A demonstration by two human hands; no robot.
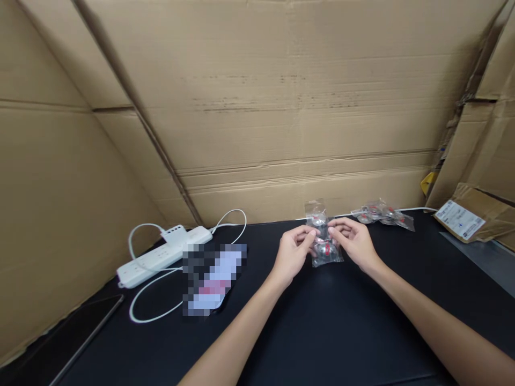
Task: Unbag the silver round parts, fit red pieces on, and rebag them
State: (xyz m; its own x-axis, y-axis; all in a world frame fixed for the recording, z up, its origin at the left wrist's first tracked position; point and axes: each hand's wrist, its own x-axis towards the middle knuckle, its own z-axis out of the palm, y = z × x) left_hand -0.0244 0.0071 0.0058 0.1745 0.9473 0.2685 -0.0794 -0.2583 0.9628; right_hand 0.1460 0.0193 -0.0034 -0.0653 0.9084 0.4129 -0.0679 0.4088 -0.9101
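Note:
Between my two hands is a clear plastic bag with shiny, dark-and-silver contents and red marks; I cannot make out what is inside. My left hand pinches the bag's left edge with thumb and fingers. On the other side, my right hand pinches its right edge the same way. The upper part of the bag stands up toward the cardboard wall, and its lower end hangs just above or on the black table. Several similar clear bags lie in a pile to the right of my right hand.
A white power strip with a white plug block and cable lies at left, beside a blurred-out phone. Cardboard walls enclose the back and sides. At right sits a brown package with a white label. A dark flat panel is at lower left.

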